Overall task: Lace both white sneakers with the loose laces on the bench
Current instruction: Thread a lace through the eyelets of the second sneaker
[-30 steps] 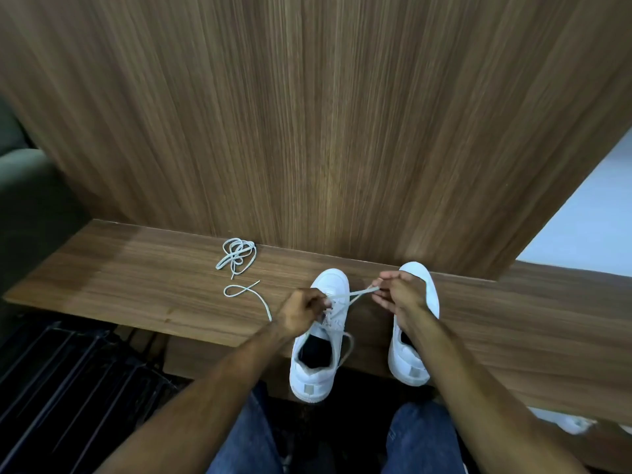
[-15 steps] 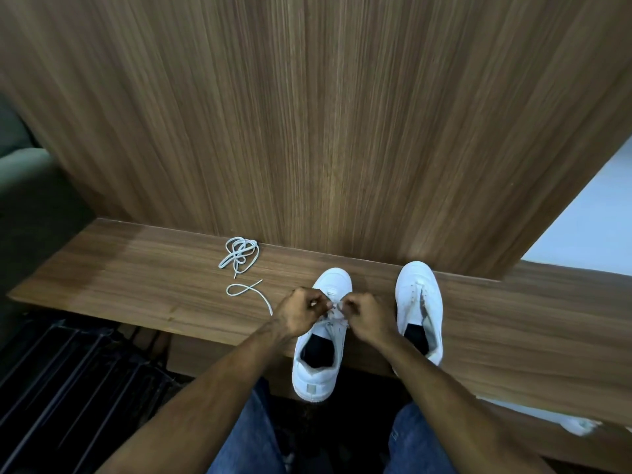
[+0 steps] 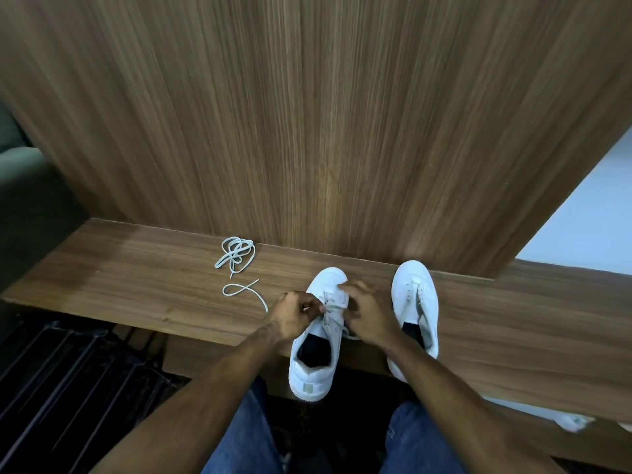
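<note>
Two white sneakers stand toe-first toward the wall on the wooden bench (image 3: 143, 285). The left sneaker (image 3: 316, 357) has a white lace partly threaded over its tongue, and its heel overhangs the bench's front edge. My left hand (image 3: 294, 314) pinches that lace at the shoe's left eyelets. My right hand (image 3: 367, 314) sits over the right eyelets with curled fingers on the lace; motion blur hides the exact grip. The right sneaker (image 3: 415, 295) has no lace that I can make out. A second loose lace (image 3: 236, 254) lies bunched at the wall, and one lace tail (image 3: 242, 289) trails on the bench.
A tall wood-grain panel (image 3: 325, 114) rises straight behind the bench. A black metal rack (image 3: 61, 378) stands below on the left. My knees in blue jeans (image 3: 246, 436) are under the front edge. Something white (image 3: 574, 422) lies on the floor at the right.
My right hand came back from the right sneaker, where it held the lace stretched out, to the left sneaker's eyelets. The right sneaker is uncovered now. My left hand stayed put.
</note>
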### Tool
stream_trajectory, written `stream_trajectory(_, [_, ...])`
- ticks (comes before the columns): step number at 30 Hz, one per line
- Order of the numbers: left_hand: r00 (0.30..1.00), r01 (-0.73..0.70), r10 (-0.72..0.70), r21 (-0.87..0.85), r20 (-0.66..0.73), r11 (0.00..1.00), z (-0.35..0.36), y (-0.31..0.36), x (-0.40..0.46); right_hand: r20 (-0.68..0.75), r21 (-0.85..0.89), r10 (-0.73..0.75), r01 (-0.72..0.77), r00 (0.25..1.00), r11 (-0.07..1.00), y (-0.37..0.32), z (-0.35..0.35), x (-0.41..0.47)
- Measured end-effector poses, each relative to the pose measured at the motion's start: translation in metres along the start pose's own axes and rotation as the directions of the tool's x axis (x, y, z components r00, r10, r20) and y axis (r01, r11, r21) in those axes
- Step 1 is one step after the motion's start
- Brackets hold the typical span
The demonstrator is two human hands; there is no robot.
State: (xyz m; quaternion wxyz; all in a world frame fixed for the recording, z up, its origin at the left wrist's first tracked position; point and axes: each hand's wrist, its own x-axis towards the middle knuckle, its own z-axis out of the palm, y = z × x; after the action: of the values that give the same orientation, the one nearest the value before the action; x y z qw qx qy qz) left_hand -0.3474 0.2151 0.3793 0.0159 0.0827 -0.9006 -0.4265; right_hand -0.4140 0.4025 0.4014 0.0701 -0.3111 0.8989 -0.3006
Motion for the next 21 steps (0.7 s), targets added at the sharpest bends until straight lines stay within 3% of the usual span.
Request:
stream_trajectory(2, [1.000, -0.024, 0.024, 0.010, 0.006, 1.000, 0.006, 0.005, 0.000, 0.103, -0.022, -0.031, 0.033, 0.994, 0.999, -0.013, 0.013, 0.000])
stream_trajectory(7, [0.995, 0.091, -0.095, -0.133, -0.023, 0.987, 0.003, -0.010, -0.005, 0.018, 0.008, 0.118, -0.119, 0.993, 0.993, -0.010, 0.012, 0.000])
stream_trajectory(11, [0.995, 0.097, -0.100, -0.210, -0.004, 0.973, 0.002, -0.013, -0.008, 0.020, 0.037, 0.163, -0.164, 0.986, 0.986, -0.006, 0.005, -0.002])
stream_trajectory(16, [0.998, 0.067, -0.068, -0.167, -0.002, 0.984, 0.010, -0.006, -0.003, 0.113, 0.093, 0.052, -0.062, 0.992, 0.994, -0.013, 0.013, -0.003])
stream_trajectory(21, [0.982, 0.163, -0.166, -0.037, -0.093, 0.986, 0.011, -0.004, -0.010, 0.013, 0.085, 0.137, -0.137, 0.991, 0.987, -0.011, 0.019, -0.001])
